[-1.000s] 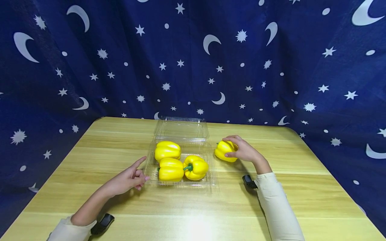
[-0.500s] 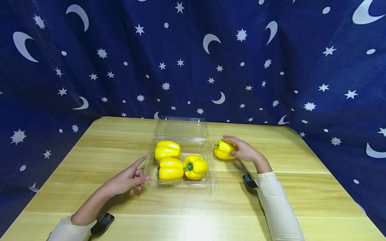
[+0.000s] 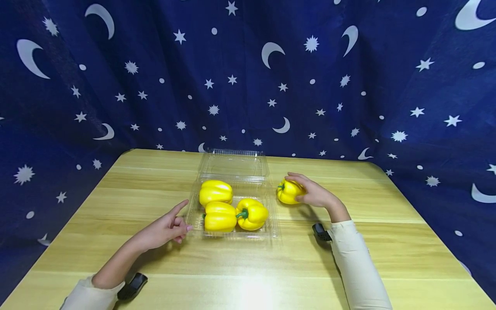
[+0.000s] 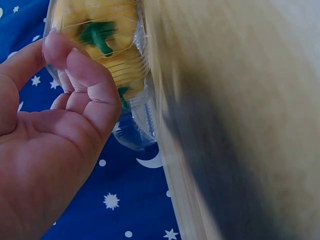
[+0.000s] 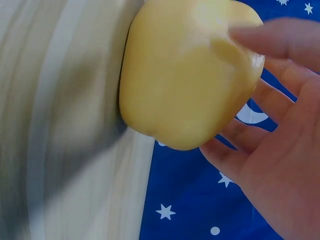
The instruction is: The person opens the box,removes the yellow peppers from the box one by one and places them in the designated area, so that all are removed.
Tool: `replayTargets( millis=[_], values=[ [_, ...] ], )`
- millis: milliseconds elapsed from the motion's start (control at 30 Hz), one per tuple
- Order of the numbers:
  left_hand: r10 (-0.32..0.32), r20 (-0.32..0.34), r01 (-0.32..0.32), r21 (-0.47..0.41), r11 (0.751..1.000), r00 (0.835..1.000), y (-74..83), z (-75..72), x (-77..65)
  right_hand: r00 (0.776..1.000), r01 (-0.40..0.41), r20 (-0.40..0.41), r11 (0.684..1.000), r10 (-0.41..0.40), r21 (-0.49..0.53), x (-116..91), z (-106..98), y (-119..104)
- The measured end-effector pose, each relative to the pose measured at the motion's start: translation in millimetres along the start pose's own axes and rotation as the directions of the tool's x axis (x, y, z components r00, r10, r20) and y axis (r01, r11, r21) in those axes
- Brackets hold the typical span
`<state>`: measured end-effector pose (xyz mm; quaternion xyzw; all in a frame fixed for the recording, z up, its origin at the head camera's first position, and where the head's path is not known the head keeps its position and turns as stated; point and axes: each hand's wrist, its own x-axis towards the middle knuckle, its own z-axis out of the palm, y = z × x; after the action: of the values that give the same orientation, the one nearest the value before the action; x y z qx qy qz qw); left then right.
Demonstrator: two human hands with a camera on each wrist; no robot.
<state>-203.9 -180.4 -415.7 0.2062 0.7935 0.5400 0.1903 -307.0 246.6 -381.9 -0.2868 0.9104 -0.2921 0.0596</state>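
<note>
My right hand curves its thumb and fingers round a yellow bell pepper, just right of a clear plastic clamshell box. In the right wrist view the thumb overlaps one side of this bell pepper and the fingers reach behind it; its shadow falls on the tabletop. My left hand is at the box's left edge, index finger straight, the other fingers bent in. The left wrist view shows its fingertips right at the box wall. Three more yellow bell peppers lie in the box, including a front-left one and a front-right one.
The box's lid is hinged back flat toward the table's far edge. The wooden table ends against a dark blue curtain with moons and stars. Black straps show at both wrists.
The bell pepper in my right hand has turned, so its green stem shows more, facing left. My right thumb has shifted toward its right side. The left hand keeps its place.
</note>
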Motion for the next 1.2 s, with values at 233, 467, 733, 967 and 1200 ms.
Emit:
replayTargets(
  millis=[233,467,733,967,1200],
  values=[
    [0.003,0.003,-0.003,-0.011,1.0,1.0,-0.8,0.3,0.8,0.999,-0.029,-0.014,0.999,0.029,0.02,0.0,-0.7,-3.3],
    [0.009,0.002,-0.009,-0.016,1.0,1.0,-1.1,0.6,0.3,0.998,-0.048,-0.032,0.999,0.049,0.023,-0.2,-1.4,-9.3],
    [0.006,0.003,-0.006,-0.019,1.0,1.0,-0.5,0.4,0.9,0.999,-0.028,-0.029,1.0,0.028,0.007,0.7,-0.8,-18.3],
    [0.007,0.004,-0.007,-0.01,1.0,1.0,-1.3,0.1,0.1,1.0,0.015,-0.021,0.999,-0.014,0.029,0.8,-0.2,-28.1],
    [0.01,0.001,-0.01,-0.006,1.0,1.0,-1.9,-0.2,-0.3,0.999,0.043,0.005,0.998,-0.043,0.049,1.8,1.8,-39.6]
  ],
)
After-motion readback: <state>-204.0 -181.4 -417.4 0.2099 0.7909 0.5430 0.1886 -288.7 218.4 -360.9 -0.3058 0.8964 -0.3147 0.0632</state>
